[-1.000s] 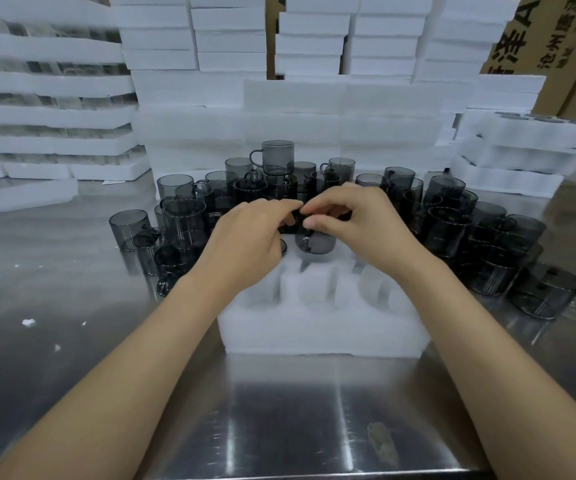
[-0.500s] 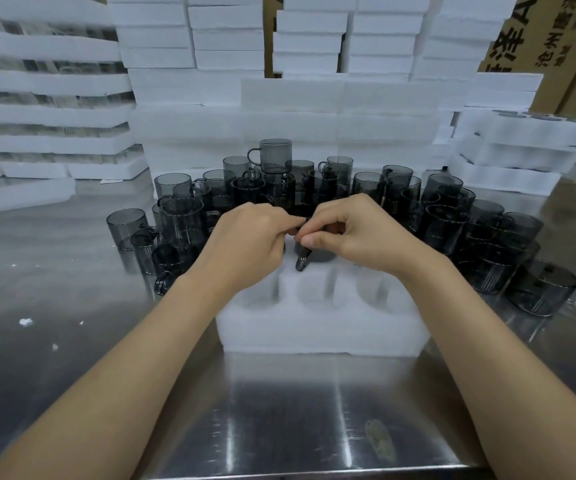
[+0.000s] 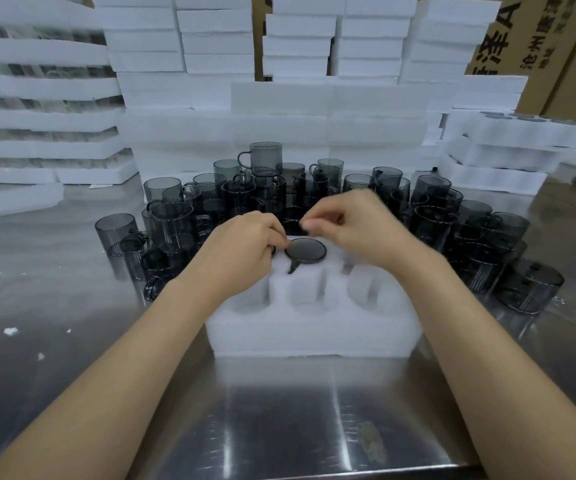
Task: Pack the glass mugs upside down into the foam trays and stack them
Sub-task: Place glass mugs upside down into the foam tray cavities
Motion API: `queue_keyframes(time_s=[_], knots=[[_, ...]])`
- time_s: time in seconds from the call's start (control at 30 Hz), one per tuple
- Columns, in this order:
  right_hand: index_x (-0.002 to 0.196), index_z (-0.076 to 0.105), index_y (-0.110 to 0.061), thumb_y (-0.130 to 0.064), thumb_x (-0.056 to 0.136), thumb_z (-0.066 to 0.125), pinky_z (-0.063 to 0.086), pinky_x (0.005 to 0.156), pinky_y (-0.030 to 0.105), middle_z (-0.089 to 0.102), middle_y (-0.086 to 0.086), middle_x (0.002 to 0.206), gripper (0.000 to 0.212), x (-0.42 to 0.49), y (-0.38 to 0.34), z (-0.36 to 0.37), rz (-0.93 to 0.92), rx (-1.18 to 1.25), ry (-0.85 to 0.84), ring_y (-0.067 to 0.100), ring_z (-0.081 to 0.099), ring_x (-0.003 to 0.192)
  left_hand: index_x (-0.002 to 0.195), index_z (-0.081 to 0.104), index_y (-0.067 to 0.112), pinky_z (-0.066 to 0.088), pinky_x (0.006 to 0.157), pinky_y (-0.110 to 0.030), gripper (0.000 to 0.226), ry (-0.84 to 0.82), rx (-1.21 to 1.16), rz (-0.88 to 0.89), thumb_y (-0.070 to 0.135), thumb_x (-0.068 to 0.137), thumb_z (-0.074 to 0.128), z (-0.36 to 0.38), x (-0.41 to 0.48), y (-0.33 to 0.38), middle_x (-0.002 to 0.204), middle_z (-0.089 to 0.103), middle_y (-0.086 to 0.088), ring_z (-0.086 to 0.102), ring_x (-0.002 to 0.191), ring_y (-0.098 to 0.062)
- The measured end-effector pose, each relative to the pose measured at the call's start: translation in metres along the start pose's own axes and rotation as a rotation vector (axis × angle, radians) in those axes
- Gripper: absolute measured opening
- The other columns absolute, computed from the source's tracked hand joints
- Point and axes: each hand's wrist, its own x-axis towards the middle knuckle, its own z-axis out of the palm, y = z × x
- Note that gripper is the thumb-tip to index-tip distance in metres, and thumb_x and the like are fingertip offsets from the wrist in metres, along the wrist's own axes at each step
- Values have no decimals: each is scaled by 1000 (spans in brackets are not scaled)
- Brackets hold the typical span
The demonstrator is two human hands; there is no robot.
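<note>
Foam stacks (image 3: 37,88) stand at ten o'clock of the table (image 3: 54,306), white, crumbly-edged slabs with dark glass showing between the layers. They are probably finished trays, kept off the work spot. Loose smoky mugs (image 3: 115,230) stand rim-up at nine o'clock of the open tray (image 3: 314,337), within easy reach. They are thin-walled cylinders with small loop handles, and they gleam on the brushed steel.

The left hand (image 3: 241,252) lies over the tray's back-left cell, fingers curled down against the left edge of the packed mug (image 3: 305,250). Whether it pinches the glass or only steadies it I cannot tell; a dark sliver shows under the fingertips. That mug sits upside down in the back-middle cell. Its flat round base faces up and its handle points to six o'clock, into a slot in the foam, which I judge keeps it from turning. The soft, rounded cells in the front row are bare.

The right hand (image 3: 359,226) hovers at one o'clock of the mug, apart from it and blurred. Its fingers are curled, with thumb and forefinger drawn together on nothing visible. More mugs (image 3: 529,285) crowd at three o'clock. Behind them are filled trays (image 3: 522,133) and brown cartons (image 3: 539,46).
</note>
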Motion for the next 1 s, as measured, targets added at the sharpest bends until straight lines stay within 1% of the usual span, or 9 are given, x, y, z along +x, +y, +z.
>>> queue_keyframes(time_s=[0.1,0.23,0.43,0.57,0.7,0.73,0.8,0.9,1.0], knots=[[85,73,-27,-26,85,67,51,80,33,68,-8,81,5,-6,5,-34,169,-225,175,11,62,81,110,74,19,45,90,-36,39,-12,-1,-7,1,92,43,0,0,0,119,62,10,51,113,-15],[77,68,-22,-24,81,71,53,82,42,68,6,88,6,-22,19,-66,524,-374,199,27,61,88,109,73,17,46,90,-38,38,-16,-4,-13,2,93,42,0,1,0,119,62,10,51,113,-15],[94,65,-20,-25,75,81,50,88,40,63,10,104,26,-20,15,-62,703,-379,181,31,59,100,112,72,19,47,89,-39,38,-30,-8,-22,4,93,43,1,1,0,119,62,10,51,112,-14],[100,68,-16,-26,75,80,40,74,32,64,10,104,29,-19,18,-60,795,-467,176,29,58,96,111,72,19,47,88,-39,37,-30,-14,-21,4,93,43,1,0,0,118,62,9,52,111,-15],[89,74,-21,-25,77,77,48,76,35,69,6,96,13,-20,26,-64,726,-360,394,28,61,88,110,72,18,48,87,-40,37,-26,-24,-21,3,93,43,0,-1,1,118,62,8,52,110,-15],[86,74,-23,-27,76,77,51,78,35,70,4,92,11,-21,28,-66,667,-268,481,25,63,87,111,72,18,48,87,-40,38,-28,-25,-22,3,93,43,0,-1,1,118,62,9,52,110,-15],[82,74,-24,-29,74,78,52,70,25,71,-3,80,10,-21,31,-69,518,29,599,11,65,76,112,72,19,48,87,-38,37,-31,-29,-24,4,94,43,0,-1,1,119,62,9,52,110,-14],[90,73,-24,-21,78,78,44,54,11,69,-10,64,13,-20,34,-67,379,378,477,1,59,54,112,71,19,48,87,-39,37,-33,-34,-26,4,94,43,0,0,0,118,62,9,52,110,-14],[104,70,-24,-14,84,72,49,62,14,71,-10,69,22,-19,37,-60,342,429,208,5,64,57,114,71,18,47,89,-40,38,-38,-42,-30,4,94,42,1,0,0,119,61,9,52,111,-14]])
